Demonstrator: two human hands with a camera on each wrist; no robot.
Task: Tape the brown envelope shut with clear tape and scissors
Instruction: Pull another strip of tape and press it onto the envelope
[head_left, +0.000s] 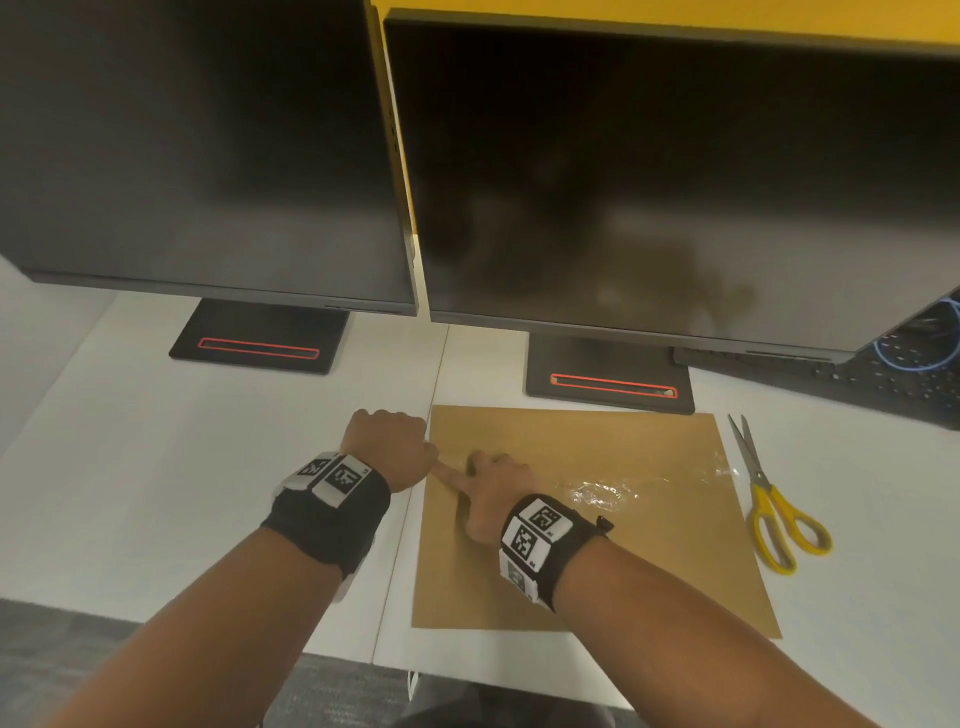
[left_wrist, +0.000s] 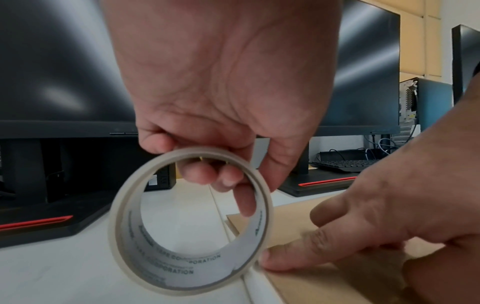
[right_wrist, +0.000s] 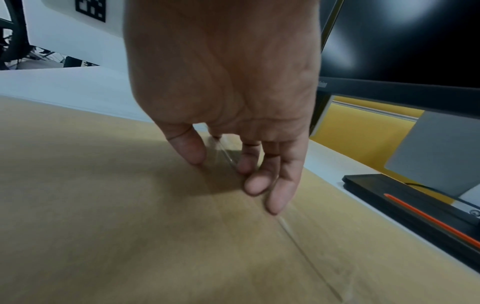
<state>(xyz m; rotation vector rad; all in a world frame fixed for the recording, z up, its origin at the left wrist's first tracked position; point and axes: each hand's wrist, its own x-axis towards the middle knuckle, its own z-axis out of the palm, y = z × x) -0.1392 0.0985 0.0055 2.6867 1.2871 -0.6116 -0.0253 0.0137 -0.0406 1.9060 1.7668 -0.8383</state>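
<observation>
A white worktop (head_left: 156, 467) is seen, crossed by a thin seam running from front to back. On it, right of the seam, the brown envelope (head_left: 597, 571) is laid flat, with a strip of clear tape (head_left: 649, 480) stretched shiny and wrinkled across its upper half. Yellow-handled scissors (head_left: 774, 504) are placed just beside the envelope's right edge, blades closed and pointed away from the person.

The tape roll (left_wrist: 191, 221) is gripped by the left hand (head_left: 387, 444), fingers curled through its core, just off the envelope's left edge. The right hand (head_left: 491, 491) is laid on the envelope with fingers extended, its grip loose around nothing; the fingertips (right_wrist: 254, 182) are pressed on the tape near the left edge.

Behind, two dark monitors (head_left: 208, 156) are stood on black bases marked with red slots (head_left: 258, 349). A yellow partition (head_left: 675, 13) is visible above them. At far right, a black keyboard (head_left: 893, 384) and a blue cable (head_left: 914, 353) are partly shown. Grey carpet (head_left: 78, 649) is seen below the worktop's front edge.
</observation>
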